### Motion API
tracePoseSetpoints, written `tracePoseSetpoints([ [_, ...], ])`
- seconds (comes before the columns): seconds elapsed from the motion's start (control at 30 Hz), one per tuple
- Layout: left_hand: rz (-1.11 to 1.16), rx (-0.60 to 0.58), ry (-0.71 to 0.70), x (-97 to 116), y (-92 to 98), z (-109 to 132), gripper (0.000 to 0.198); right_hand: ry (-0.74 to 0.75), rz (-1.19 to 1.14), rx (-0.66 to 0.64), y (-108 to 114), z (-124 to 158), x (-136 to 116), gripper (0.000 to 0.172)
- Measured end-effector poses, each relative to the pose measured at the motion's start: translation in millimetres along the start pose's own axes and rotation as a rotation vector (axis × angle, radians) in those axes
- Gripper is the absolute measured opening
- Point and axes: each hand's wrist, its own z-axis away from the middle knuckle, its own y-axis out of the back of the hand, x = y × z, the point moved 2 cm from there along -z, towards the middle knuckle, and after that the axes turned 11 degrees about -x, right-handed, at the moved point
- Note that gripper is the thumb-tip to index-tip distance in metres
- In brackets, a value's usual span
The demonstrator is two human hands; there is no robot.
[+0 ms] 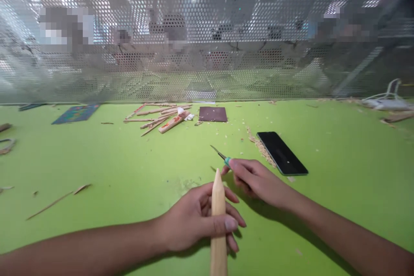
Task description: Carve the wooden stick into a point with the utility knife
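Observation:
A pale wooden stick (218, 202) with a tapered, pointed tip stands out toward the back, its lower end cut off by the frame's bottom edge. My left hand (197, 217) holds it, thumb across the top and fingers beneath. To the right of the stick's tip, my right hand (252, 179) is closed around the green handle of a small carving knife (220, 153). The thin blade points up and to the left, apart from the wood.
A black phone (283, 154) lies right of centre beside wood shavings (263, 148). Thin wooden sticks (158, 116) and a brown sandpaper square (212, 114) lie further back. A perforated metal screen (200, 69) borders the green table (106, 172). A white device (386, 103) sits far right.

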Motion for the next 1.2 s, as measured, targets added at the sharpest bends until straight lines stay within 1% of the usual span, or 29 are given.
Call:
tracePoseSetpoints([
  [0.07, -0.032, 0.031, 0.007, 0.2, -9.0, 5.0, 0.049, 0.023, 0.074, 0.051, 0.4, 0.8, -5.2, 0.05],
  [0.13, -0.06, 0.059, 0.026, 0.8, -20.7, 14.1, 0.053, 0.035, 0.156, 0.102, 1.4, 2.9, -11.9, 0.042],
  [0.23, -0.131, 0.154, 0.03, 1.6, -38.2, 31.8, 0.059, 0.039, 0.259, 0.133, 0.6, 12.1, -23.9, 0.038],
  [0.3, -0.236, 0.262, 0.012, -0.4, -46.1, 42.4, 0.059, 0.031, 0.351, 0.148, -3.7, 24.0, -31.7, 0.04],
  [0.33, -0.3, 0.335, -0.025, -2.3, -48.0, 46.7, 0.059, 0.029, 0.394, 0.184, -7.0, 31.6, -34.9, 0.04],
  [0.4, -0.358, 0.491, -0.141, -9.1, -48.1, 52.9, 0.059, 0.04, 0.427, 0.268, -17.1, 48.4, -37.9, 0.038],
  [0.43, -0.344, 0.522, -0.192, -14.0, -47.4, 54.3, 0.058, 0.037, 0.43, 0.31, -23.9, 56.4, -36.7, 0.036],
  [0.47, -0.277, 0.513, -0.245, -19.4, -46.6, 54.6, 0.057, 0.017, 0.42, 0.36, -31.4, 63.7, -33.2, 0.037],
  [0.5, -0.166, 0.46, -0.275, -25.2, -46.5, 53.9, 0.058, -0.006, 0.409, 0.41, -39.5, 69.6, -27.5, 0.039],
  [0.53, -0.072, 0.444, -0.303, -30.2, -46.6, 53.6, 0.056, -0.013, 0.41, 0.458, -47.9, 73.9, -20.3, 0.041],
  [0.57, -0.038, 0.437, -0.331, -33.8, -47.6, 53.5, 0.052, 0.007, 0.422, 0.504, -56.3, 76.6, -11.9, 0.039],
  [0.6, -0.044, 0.466, -0.296, -37.3, -48.9, 53.6, 0.047, 0.041, 0.443, 0.555, -64.2, 77.9, -2.8, 0.037],
  [0.63, -0.057, 0.499, -0.267, -39.9, -50.8, 53.8, 0.045, 0.075, 0.469, 0.609, -71.3, 78.0, 6.7, 0.035],
  [0.67, -0.086, 0.523, -0.259, -41.3, -53.3, 54.0, 0.046, 0.109, 0.495, 0.667, -77.2, 77.3, 15.9, 0.033],
  [0.73, -0.163, 0.563, -0.265, -42.1, -57.7, 53.6, 0.047, 0.162, 0.56, 0.737, -85.8, 74.2, 30.8, 0.032],
  [0.8, -0.221, 0.576, -0.286, -41.7, -60.6, 52.3, 0.044, 0.165, 0.603, 0.755, -89.6, 70.8, 39.3, 0.031],
  [0.87, -0.232, 0.571, -0.296, -40.9, -61.7, 50.8, 0.041, 0.154, 0.612, 0.765, -89.5, 69.2, 41.8, 0.031],
  [0.93, -0.21, 0.564, -0.295, -40.0, -61.9, 50.0, 0.041, 0.16, 0.62, 0.757, -88.0, 69.3, 40.7, 0.031],
  [1.07, -0.159, 0.586, -0.317, -39.1, -61.0, 51.0, 0.045, 0.171, 0.651, 0.707, -86.5, 72.2, 38.2, 0.03],
  [1.2, -0.095, 0.536, -0.326, -41.2, -57.8, 52.1, 0.044, 0.167, 0.66, 0.701, -87.1, 75.7, 36.5, 0.029],
])
